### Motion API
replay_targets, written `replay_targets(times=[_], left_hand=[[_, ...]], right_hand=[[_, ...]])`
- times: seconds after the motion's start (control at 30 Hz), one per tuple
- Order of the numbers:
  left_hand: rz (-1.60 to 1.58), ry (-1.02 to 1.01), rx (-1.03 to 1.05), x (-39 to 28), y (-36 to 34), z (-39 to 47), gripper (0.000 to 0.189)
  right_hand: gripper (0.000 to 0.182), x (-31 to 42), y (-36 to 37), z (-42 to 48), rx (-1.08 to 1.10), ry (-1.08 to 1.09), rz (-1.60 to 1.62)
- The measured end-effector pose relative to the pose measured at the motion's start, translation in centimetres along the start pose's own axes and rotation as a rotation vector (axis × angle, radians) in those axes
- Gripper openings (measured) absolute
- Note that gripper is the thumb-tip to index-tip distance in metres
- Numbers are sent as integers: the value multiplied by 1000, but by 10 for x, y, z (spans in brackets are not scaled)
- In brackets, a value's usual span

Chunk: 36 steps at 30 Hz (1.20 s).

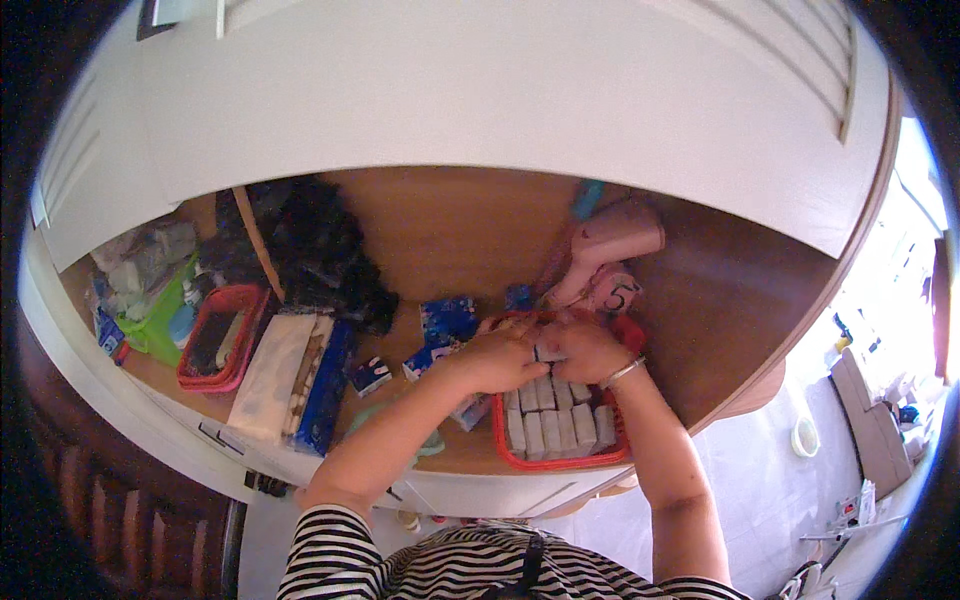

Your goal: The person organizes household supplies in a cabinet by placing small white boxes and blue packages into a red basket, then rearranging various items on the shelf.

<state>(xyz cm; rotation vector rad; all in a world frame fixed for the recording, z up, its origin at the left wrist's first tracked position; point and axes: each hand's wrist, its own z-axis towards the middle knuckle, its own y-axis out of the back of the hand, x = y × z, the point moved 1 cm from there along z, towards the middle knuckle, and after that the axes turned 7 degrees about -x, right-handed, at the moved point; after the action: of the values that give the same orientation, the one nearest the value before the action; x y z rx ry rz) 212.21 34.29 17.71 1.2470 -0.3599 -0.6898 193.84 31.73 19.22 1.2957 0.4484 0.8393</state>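
Note:
A red plastic basket (pixel 559 464) sits at the front of a wooden cabinet counter, with rows of small pale wrapped packets (pixel 559 431) standing inside it. Over its back half, my left hand (pixel 499 356) and my right hand (pixel 592 351) come together, nearly touching. A small light-coloured packet (pixel 551 352) shows between them, in the fingers of my right hand. The left thumb is close against it, but its other fingers are partly hidden, so its grip is unclear. Behind the hands lies a pink hair dryer (pixel 616 238).
Blue printed packs (pixel 448 319) lie left of the basket. Farther left are a large opened tissue pack (pixel 274 375), a red-rimmed basket (pixel 225 337), a green bin (pixel 161 322) and black plastic bags (pixel 307 247). White upper cabinets (pixel 480 90) overhang the counter.

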Motion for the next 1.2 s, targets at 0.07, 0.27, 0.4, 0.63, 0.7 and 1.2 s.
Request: replay_targets(times=[0.07,0.27,0.4,0.63,0.7,1.2], left_hand=[[-246,131,-148,25,2,2,63],[-140,353,-297,109,10,-15,59],[-6,305,-263,173,-36,-32,79],[-484,369,50,162,-21,-21,96],[-484,378,-117,213,-59,-31,98],[-213,558,-439,129,-10,0,77]], right_hand=[[25,12,16,-2,4,-89,-15],[21,3,21,-2,-320,-264,-19],[20,-2,0,-4,-267,-314,62],[32,-21,-16,-13,-197,-244,98],[35,-9,-11,0,-128,-282,204],[35,-31,-21,-8,-330,-81,95]])
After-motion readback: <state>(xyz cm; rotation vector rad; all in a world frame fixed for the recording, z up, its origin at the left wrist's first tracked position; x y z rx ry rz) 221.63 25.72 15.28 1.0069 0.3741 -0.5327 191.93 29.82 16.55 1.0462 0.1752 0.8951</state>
